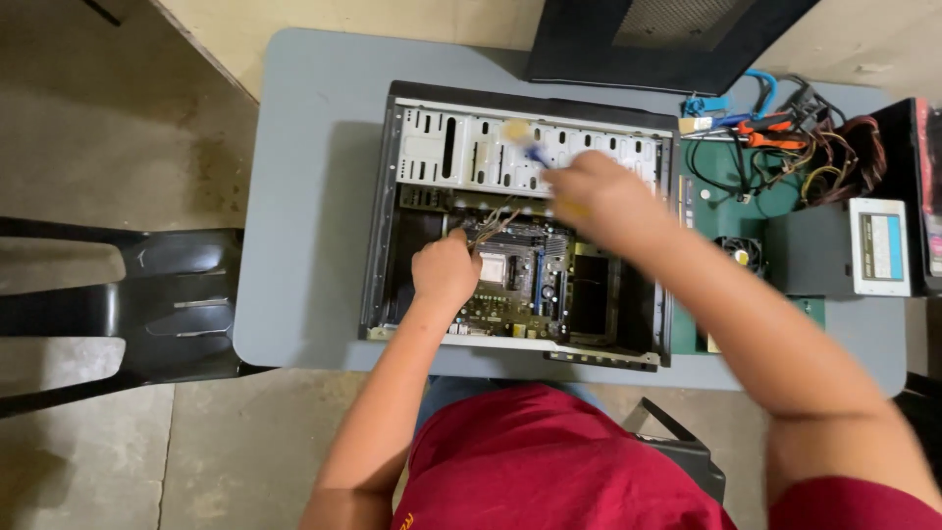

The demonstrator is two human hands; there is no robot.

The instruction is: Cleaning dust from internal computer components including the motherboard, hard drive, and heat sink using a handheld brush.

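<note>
A grey table [294, 196] on a concrete floor bears an open computer case [520, 221] with its side panel off and motherboard [520, 280] seated. Inside, the left hand [444, 275] pinches loose wires [488, 228]; the right hand [597, 196] grips a blurred screwdriver [535, 152]. Right of the case lie removed parts: a power supply [878, 245] and a fan [741, 253].

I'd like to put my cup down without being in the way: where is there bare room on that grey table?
The table is bare left of the open computer case, toward the black chair. A narrow bare strip runs along the near edge. The right end is crowded: cables and tools, a power supply box. The left hand and right hand fill the case.
</note>
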